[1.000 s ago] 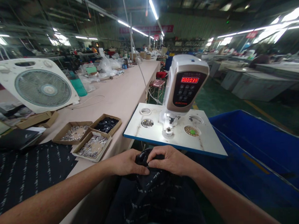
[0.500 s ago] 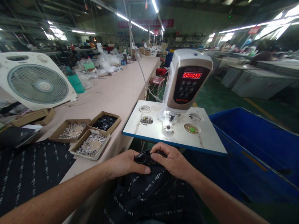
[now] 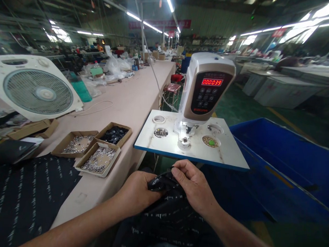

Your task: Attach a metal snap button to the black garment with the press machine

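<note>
1 white fan (image 3: 44,93) stood on the beige table (image 3: 136,92), beside 1 teal container (image 3: 81,91). Clear plastic bags (image 3: 114,66) lay farther back. 1 red-topped stool (image 3: 172,88) stood by the table; 1 blue bin (image 3: 298,176) sat at right.

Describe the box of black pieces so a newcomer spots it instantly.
Left of the white machine runs a long table. Near its edge sit three open boxes. Yours is the box nearest the machine, the only one holding black pieces; its neighbours hold silvery ones.
</note>
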`<state>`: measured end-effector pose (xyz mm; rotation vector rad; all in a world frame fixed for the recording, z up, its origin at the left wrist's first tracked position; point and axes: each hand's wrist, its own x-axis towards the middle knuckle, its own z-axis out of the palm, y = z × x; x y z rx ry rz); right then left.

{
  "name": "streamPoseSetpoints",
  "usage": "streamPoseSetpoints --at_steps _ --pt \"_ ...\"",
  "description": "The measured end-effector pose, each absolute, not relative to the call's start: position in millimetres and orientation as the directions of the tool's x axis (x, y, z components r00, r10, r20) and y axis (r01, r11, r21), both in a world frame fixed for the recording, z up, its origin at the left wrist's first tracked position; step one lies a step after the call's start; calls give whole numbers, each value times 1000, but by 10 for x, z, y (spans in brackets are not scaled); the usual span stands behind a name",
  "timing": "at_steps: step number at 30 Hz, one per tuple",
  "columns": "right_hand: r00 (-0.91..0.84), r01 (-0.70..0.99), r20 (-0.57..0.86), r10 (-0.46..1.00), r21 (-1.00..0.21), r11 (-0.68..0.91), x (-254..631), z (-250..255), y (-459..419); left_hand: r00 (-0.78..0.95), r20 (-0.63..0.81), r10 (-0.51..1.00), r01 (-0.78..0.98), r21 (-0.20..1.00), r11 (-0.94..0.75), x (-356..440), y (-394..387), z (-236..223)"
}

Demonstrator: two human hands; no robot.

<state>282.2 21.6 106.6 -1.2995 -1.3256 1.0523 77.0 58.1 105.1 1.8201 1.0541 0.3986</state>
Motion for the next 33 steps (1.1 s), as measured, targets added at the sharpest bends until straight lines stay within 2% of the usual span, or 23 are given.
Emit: streamPoseSetpoints --at_steps 2,4,5,7,9,11,14,16,18,21,23,25,29,31,33 --pt "46 128 27 999 -992 21 2831 1077 98 595 84 800 544 691 -477 733 489 1060" --pt "38 72 -39 999 -997 -41 2832 1073 -22 653 378 657 495 444 -747 690 398 1057" --pt "26 28 -83 996 -996 -83 2826 1064 -79 673 484 560 448 336 -828 671 352 1053" --pt "-13 -91 -178 984 -980 -178 2807 1031 -180 700 592 399 364 185 -913 641 257 1048" --pt "-78 -191 -255 964 -945 -266 2792 985 -257 729 618 294 308 88 -947 624 161 1060" --pt "-150 -194 -306 940 -923 -332 2803 952 -301 765 606 220 263 19 -965 617 77 1092" --pt "-271 -22 -320 908 -941 -338 2887 998 -303 829 536 162 207 -25 -978 623 8 1139" --pt "-298 161 -265 917 -961 -225 2957 1110 -277 862 477 171 210 -29 -977 644 14 1141" --pt "-246 350 -79 966 -937 13 2989 1256 -258 869 448 209 246 -24 -969 682 46 1117" --pt "-177 528 335 925 -761 377 2916 1396 -281 843 457 284 315 8 -949 758 96 1081" --pt "-170 565 468 867 -675 475 2819 1363 -324 810 492 319 347 36 -937 797 108 1083" --pt "-135 572 459 878 -688 447 2742 1239 -369 785 520 337 367 47 -929 803 105 1100" --pt "18 528 292 956 -815 239 2728 943 -457 763 555 331 370 45 -928 723 81 1110" --pt "37 518 307 951 -820 244 2736 855 -512 759 565 324 367 40 -929 671 64 1081" --pt "33 514 381 924 -800 311 2712 817 -573 755 563 336 379 43 -924 636 47 1037"
